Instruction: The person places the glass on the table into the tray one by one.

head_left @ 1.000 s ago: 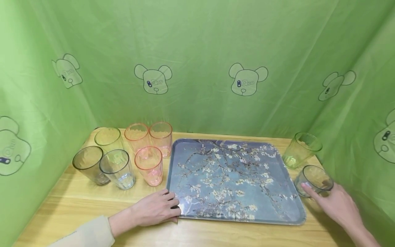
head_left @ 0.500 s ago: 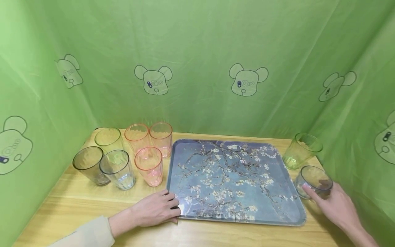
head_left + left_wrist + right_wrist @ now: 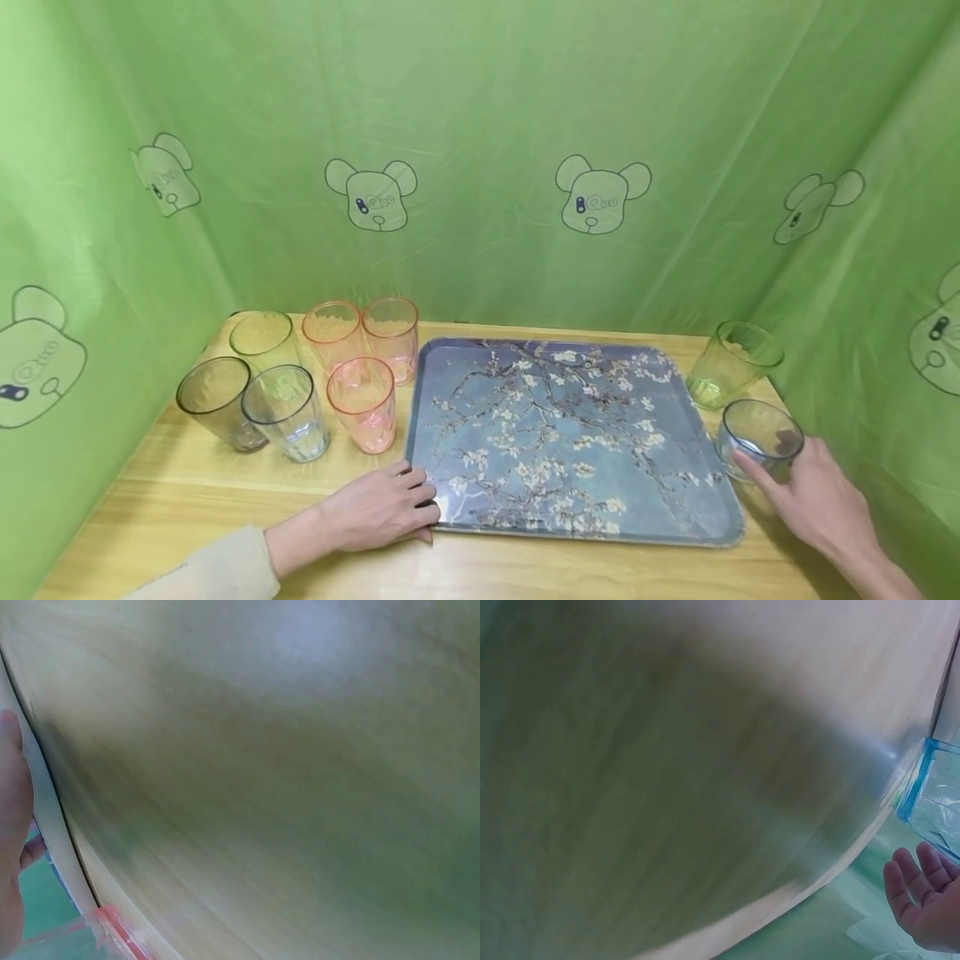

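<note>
In the head view, a blue tray [image 3: 555,442] printed with white blossoms lies on the wooden table. My left hand [image 3: 382,507] grips its near left corner, fingers over the rim; the left wrist view catches part of that hand [image 3: 11,825] at the edge. Just off the tray's right side, my right hand [image 3: 823,500] holds a clear bluish drinking glass [image 3: 738,458], thumb across the near side and fingers behind. Its base [image 3: 926,780] shows beside the curled fingertips [image 3: 904,870] in the right wrist view. Behind it stands a green glass [image 3: 723,371].
Left of the tray stand several tumblers: pink ones [image 3: 367,417], a green one [image 3: 262,337], a dark grey one [image 3: 225,408] and a clear one [image 3: 296,425]. A green curtain [image 3: 487,250] with bear heads encloses the table [image 3: 225,508] at the back and sides.
The right hand and its clear glass have shifted very slightly left, toward the tray. The left hand, the tray and the other glasses stay where they were.
</note>
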### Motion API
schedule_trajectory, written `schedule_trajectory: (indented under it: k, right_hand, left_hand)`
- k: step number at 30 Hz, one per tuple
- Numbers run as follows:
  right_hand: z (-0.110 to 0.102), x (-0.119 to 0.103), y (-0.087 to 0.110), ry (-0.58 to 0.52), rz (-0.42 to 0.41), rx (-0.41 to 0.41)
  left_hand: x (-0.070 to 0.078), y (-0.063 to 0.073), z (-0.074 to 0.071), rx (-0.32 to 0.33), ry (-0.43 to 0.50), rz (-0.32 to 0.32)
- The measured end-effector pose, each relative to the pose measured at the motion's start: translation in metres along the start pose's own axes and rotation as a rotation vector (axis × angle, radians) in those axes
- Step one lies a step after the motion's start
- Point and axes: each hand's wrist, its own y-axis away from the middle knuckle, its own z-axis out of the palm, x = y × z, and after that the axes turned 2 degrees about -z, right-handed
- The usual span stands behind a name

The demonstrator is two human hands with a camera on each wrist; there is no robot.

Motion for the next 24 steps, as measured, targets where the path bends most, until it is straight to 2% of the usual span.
schedule_trajectory:
  k: [14, 19, 24]
  right_hand:
    - [-0.008, -0.008, -0.002, 0.041, -0.037, 0.105]
    - [-0.009, -0.013, -0.004, 0.06, -0.096, 0.136]
    - [-0.01, -0.017, -0.009, 0.081, -0.175, 0.212]
  left_hand:
    - [-0.001, -0.001, -0.002, -0.006, -0.014, 0.008]
    - [-0.001, -0.001, -0.002, 0.001, -0.022, 0.014]
    - [0.0, -0.001, -0.002, -0.01, -0.016, 0.008]
